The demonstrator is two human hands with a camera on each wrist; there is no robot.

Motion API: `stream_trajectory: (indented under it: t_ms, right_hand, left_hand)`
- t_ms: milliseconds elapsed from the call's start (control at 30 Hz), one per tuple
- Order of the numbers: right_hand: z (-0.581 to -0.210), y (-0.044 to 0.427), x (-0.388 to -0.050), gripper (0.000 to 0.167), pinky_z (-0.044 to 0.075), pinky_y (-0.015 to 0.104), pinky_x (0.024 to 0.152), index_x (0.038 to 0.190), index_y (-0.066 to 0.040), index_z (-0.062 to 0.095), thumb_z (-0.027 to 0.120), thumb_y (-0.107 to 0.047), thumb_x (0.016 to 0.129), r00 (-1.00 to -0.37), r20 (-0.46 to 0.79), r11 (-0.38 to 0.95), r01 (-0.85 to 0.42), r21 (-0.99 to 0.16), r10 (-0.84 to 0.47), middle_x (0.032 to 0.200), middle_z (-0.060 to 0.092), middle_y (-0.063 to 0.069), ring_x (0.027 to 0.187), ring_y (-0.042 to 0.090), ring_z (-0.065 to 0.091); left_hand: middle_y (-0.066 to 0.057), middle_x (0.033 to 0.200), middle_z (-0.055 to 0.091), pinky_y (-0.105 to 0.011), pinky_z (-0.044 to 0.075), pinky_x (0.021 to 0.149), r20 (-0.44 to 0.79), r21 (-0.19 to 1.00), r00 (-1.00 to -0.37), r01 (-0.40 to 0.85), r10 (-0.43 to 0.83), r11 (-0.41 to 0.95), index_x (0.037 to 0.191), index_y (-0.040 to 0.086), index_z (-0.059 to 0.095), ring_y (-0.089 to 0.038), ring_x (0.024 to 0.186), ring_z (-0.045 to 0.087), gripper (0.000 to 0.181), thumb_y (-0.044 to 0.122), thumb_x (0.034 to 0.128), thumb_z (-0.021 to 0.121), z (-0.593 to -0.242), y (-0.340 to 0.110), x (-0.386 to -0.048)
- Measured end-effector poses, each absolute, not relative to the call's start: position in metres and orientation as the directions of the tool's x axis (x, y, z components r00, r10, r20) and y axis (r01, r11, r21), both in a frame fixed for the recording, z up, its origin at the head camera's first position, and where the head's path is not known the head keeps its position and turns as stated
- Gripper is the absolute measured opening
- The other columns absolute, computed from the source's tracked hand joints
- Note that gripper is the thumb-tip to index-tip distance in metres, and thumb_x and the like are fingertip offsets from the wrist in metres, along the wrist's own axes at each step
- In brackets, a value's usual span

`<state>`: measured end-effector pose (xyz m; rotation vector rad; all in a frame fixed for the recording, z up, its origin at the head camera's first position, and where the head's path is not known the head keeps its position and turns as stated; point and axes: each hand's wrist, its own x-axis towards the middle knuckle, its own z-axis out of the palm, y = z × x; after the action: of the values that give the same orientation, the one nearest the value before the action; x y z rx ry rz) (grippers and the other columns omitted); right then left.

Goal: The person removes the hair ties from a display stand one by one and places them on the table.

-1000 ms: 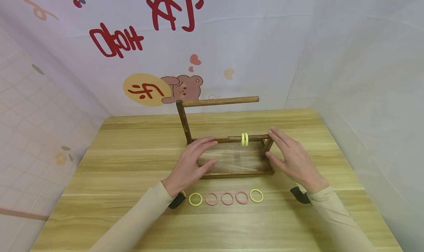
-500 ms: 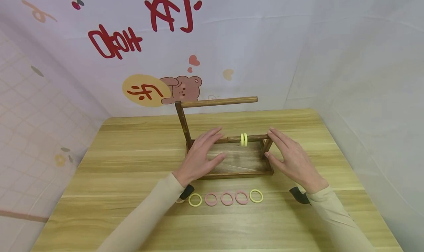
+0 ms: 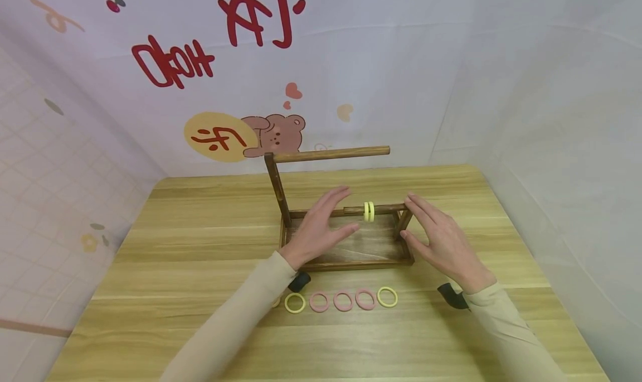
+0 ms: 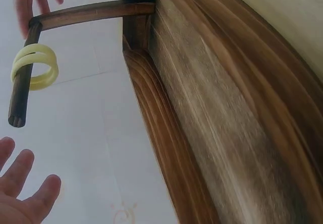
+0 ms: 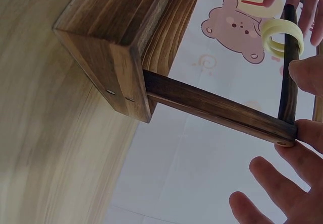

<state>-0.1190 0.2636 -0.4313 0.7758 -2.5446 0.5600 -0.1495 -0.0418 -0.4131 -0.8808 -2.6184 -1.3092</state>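
A wooden rack (image 3: 358, 265) with a tray-like base stands on the table. Two yellow rings (image 3: 369, 211) hang on its lower rod (image 3: 388, 208). My left hand (image 3: 321, 228) is over the rack's base, its fingers and thumb apart, holding nothing. In the left wrist view, its fingertips (image 4: 48, 191) are just beyond the rod's free end. My right hand (image 3: 446, 242) touches the top of the short post (image 5: 222, 108), where the lower rod joins it. Its fingers are mostly straight, with the thumb near the rod.
In front of the rack lies a row of loose rings: pink rings (image 3: 343, 301), yellow rings (image 3: 387, 297), and one at the left partly hidden by the left wrist. A taller post (image 3: 277, 189) carries an upper rod (image 3: 333, 154). A printed cloth (image 3: 391, 69) hangs behind the table.
My left hand has moved right along the rack, off the left part of the base toward the rod's free end. The right hand and both hung rings have stayed in place.
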Motion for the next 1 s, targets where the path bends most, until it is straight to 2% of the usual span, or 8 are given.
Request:
stream_trajectory:
  t_ms: [200,400,667,800,1000]
  right_hand:
    - [-0.432,0.264,-0.119,0.075,0.045,0.064,0.103,0.152,0.002,0.047,0.081,-0.017,0.088,-0.754,0.501,0.766,-0.594,-0.246,-0.424,0.157,0.046,0.019,0.133,0.046,0.053]
    - [-0.432,0.264,-0.118,0.076,0.045,0.064,0.103,0.153,0.001,0.047,0.081,-0.018,0.088,-0.758,0.495,0.767,-0.592,-0.247,-0.426,0.157,0.046,0.019,0.133,0.046,0.053]
    - [-0.433,0.263,-0.119,0.076,0.045,0.065,0.104,0.152,0.002,0.047,0.082,-0.016,0.088,-0.748,0.508,0.757,-0.603,-0.25,-0.428,0.157,0.047,0.02,0.133,0.046,0.053]
    - [-0.433,0.263,-0.119,0.075,0.045,0.064,0.104,0.152,0.002,0.047,0.081,-0.016,0.088,-0.752,0.504,0.76,-0.598,-0.253,-0.424,0.157,0.047,0.019,0.132,0.046,0.053]
    - [-0.433,0.264,-0.119,0.076,0.045,0.064,0.104,0.153,0.002,0.047,0.081,-0.016,0.088,-0.756,0.5,0.761,-0.595,-0.258,-0.422,0.157,0.046,0.019,0.133,0.046,0.053]
  left_hand:
    - [0.001,0.163,0.039,-0.054,0.033,0.119,0.257,0.771,-0.867,0.45,0.427,0.451,0.158,0.022,0.043,-0.023,0.149,0.037,0.075,0.034,0.0935,0.079,-0.416,-0.03,-0.151]
    - [0.0,0.158,0.046,-0.054,0.037,0.116,0.255,0.804,-0.88,0.423,0.4,0.417,0.156,0.02,0.046,-0.022,0.144,0.044,0.075,0.03,0.0914,0.081,-0.419,-0.022,-0.154]
    - [0.001,0.148,0.056,-0.038,0.046,0.11,0.256,0.853,-0.879,0.401,0.402,0.333,0.151,0.018,0.052,-0.019,0.134,0.055,0.066,0.029,0.0931,0.08,-0.425,-0.017,-0.161]
    - [-0.001,0.145,0.057,-0.037,0.05,0.106,0.245,0.875,-0.884,0.378,0.397,0.302,0.149,0.017,0.055,-0.023,0.132,0.057,0.062,0.027,0.0928,0.081,-0.428,-0.014,-0.163]
    - [-0.003,0.141,0.059,-0.036,0.055,0.101,0.239,0.9,-0.887,0.355,0.395,0.253,0.143,0.016,0.06,-0.019,0.129,0.058,0.054,0.021,0.0933,0.081,-0.43,-0.01,-0.164]
